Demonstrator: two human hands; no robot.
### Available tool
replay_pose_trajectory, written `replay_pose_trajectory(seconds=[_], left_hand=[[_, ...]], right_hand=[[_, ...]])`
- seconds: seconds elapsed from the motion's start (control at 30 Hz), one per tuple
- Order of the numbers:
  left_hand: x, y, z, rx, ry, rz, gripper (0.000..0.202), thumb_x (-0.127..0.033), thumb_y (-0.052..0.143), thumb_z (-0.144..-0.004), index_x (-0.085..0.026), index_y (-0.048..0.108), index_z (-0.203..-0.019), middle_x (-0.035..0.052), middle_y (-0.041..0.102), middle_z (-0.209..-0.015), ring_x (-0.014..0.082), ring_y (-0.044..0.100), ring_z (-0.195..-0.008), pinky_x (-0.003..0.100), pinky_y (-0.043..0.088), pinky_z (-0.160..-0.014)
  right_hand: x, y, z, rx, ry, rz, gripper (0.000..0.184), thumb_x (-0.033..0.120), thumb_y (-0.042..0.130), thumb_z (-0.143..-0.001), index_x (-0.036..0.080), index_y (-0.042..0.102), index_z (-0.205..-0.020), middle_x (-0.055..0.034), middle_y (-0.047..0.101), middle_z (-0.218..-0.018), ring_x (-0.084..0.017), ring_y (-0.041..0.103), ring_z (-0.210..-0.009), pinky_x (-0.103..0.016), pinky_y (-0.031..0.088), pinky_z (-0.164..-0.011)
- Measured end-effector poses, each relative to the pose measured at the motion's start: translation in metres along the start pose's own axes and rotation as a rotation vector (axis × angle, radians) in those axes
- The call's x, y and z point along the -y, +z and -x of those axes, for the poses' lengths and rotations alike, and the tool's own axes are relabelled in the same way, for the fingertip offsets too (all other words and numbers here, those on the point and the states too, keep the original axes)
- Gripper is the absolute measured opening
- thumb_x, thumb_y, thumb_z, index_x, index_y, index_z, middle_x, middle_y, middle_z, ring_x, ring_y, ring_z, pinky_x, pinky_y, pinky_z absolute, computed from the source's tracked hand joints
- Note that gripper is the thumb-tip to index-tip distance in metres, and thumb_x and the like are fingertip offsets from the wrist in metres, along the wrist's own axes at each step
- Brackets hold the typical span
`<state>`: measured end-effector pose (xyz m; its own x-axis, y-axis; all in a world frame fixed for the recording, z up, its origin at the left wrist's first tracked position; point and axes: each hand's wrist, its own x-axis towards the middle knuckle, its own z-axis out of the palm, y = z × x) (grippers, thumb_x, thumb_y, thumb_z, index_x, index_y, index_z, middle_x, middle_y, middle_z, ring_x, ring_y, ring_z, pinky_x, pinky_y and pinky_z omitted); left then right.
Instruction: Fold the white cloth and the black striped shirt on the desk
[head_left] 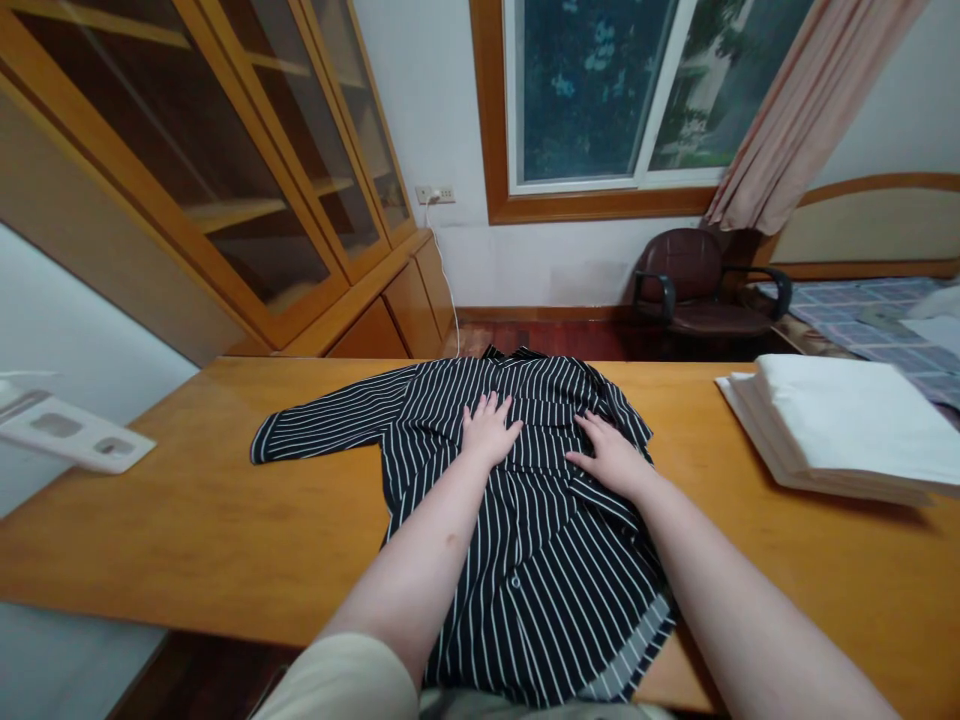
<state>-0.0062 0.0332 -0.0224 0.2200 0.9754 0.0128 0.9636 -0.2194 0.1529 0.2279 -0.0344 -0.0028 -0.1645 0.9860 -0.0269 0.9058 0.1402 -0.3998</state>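
A black shirt with white stripes lies spread on the wooden table, its collar toward the far edge and its hem toward me. One sleeve stretches out to the left; the right sleeve is not laid out in sight and seems bunched by that side. My left hand rests flat on the upper middle of the shirt, fingers spread. On the right part of the chest lies my right hand, also with its fingers apart. Creases run across the cloth between and below both hands.
The wooden table extends to both sides. A stack of white folded sheets sits at its right. A white plastic piece juts in at the left. Beyond are a glass-door cabinet, a brown armchair and a bed.
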Motion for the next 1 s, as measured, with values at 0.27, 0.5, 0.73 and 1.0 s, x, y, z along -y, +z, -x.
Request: replay_pose_trajectory(seconds=[0.27, 0.5, 0.73, 1.0], left_hand=[[0.001, 0.002, -0.002, 0.017, 0.001, 0.010, 0.062, -0.060, 0.025, -0.088, -0.031, 0.028, -0.143, 0.0051, 0.021, -0.152, 0.0255, 0.014, -0.140, 0.056, 0.009, -0.109], [0.006, -0.001, -0.006, 0.022, 0.054, 0.001, 0.061, -0.059, 0.029, -0.087, -0.032, 0.029, -0.142, 0.0043, 0.021, -0.152, 0.0258, 0.016, -0.140, 0.055, 0.010, -0.110], [0.010, -0.003, -0.009, 0.012, 0.059, 0.024, 0.059, -0.058, 0.030, -0.088, -0.032, 0.031, -0.141, 0.0031, 0.025, -0.151, 0.0239, 0.018, -0.139, 0.052, 0.012, -0.110], [0.009, -0.003, -0.008, 0.006, 0.046, 0.021, 0.059, -0.057, 0.032, -0.088, -0.032, 0.032, -0.141, 0.0030, 0.025, -0.151, 0.0243, 0.019, -0.139, 0.051, 0.013, -0.110]], right_hand=[[-0.031, -0.042, 0.003, -0.129, 0.274, -0.100, 0.039, 0.053, 0.048, -0.082, 0.021, 0.068, -0.090, -0.0075, 0.069, -0.087, -0.023, 0.063, -0.083, -0.032, 0.047, -0.073], [-0.030, -0.047, 0.007, -0.255, 0.518, 0.081, 0.037, 0.052, 0.045, -0.082, 0.020, 0.063, -0.081, -0.0097, 0.067, -0.080, -0.026, 0.063, -0.080, -0.034, 0.044, -0.065], [-0.043, -0.046, 0.008, -0.103, 0.748, -0.021, 0.071, 0.073, 0.042, -0.072, 0.008, 0.062, -0.092, -0.0274, 0.064, -0.093, -0.036, 0.061, -0.091, -0.044, 0.046, -0.075], [-0.039, -0.024, 0.001, -0.173, 0.397, -0.718, 0.023, 0.025, 0.063, -0.063, 0.020, 0.056, -0.084, -0.0025, 0.068, -0.078, -0.020, 0.063, -0.076, -0.031, 0.049, -0.071]])
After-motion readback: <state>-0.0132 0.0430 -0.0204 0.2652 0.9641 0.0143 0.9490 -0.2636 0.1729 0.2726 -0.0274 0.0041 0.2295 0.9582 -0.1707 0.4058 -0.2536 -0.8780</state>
